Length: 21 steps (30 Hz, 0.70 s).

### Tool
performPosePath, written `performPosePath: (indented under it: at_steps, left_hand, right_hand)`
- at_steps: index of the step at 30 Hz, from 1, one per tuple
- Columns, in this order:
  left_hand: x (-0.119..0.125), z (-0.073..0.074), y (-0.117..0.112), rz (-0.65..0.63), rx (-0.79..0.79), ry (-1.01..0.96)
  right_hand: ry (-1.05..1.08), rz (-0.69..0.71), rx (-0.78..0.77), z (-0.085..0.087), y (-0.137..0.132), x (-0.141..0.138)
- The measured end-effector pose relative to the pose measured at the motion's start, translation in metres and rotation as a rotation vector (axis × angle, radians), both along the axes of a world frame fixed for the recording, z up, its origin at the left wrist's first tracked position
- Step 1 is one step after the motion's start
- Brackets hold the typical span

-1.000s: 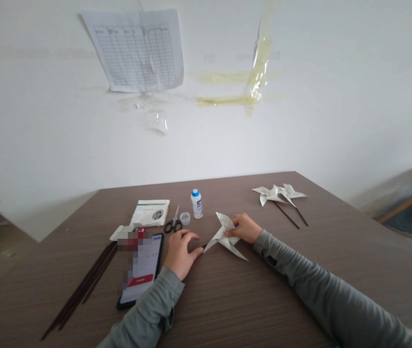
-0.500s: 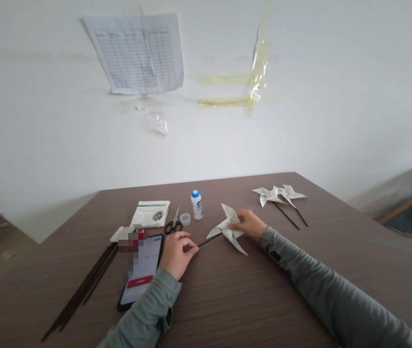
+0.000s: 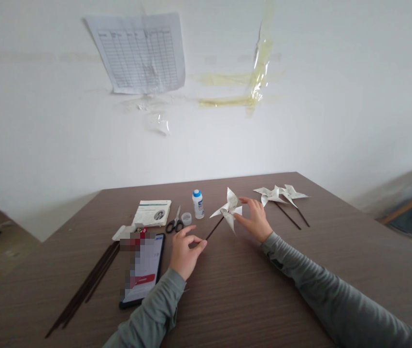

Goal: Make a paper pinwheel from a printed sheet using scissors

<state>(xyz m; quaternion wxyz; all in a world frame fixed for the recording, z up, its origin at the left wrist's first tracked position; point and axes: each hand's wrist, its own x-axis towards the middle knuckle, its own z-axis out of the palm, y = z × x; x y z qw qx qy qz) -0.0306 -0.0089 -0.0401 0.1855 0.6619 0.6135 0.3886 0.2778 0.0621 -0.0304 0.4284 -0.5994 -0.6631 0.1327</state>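
A paper pinwheel on a thin dark stick is tilted up over the table. My left hand pinches the lower end of that stick between thumb and fingers. Beside the pinwheel's right blades is my right hand, its thumb and fingers apart; whether a fingertip touches the paper I cannot tell. Two finished-looking pinwheels lie overlapping at the back right, their dark sticks pointing toward me.
A glue bottle with a blue cap stands near a clear round cap and black-handled scissors. Left of them are paper squares, a small opened box, a phone and several dark sticks.
My left hand has raised the pinwheel by its stick, tilting it upward. My right hand's fingers have come away from the pinwheel's centre and spread apart beside the blades.
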Motion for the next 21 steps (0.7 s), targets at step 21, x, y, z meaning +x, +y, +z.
performPosePath:
  at_steps: [21]
  left_hand:
    - [0.075, 0.002, 0.011, 0.010, -0.058, -0.094]
  right_hand:
    - [-0.068, -0.123, -0.108, 0.001, -0.023, -0.024]
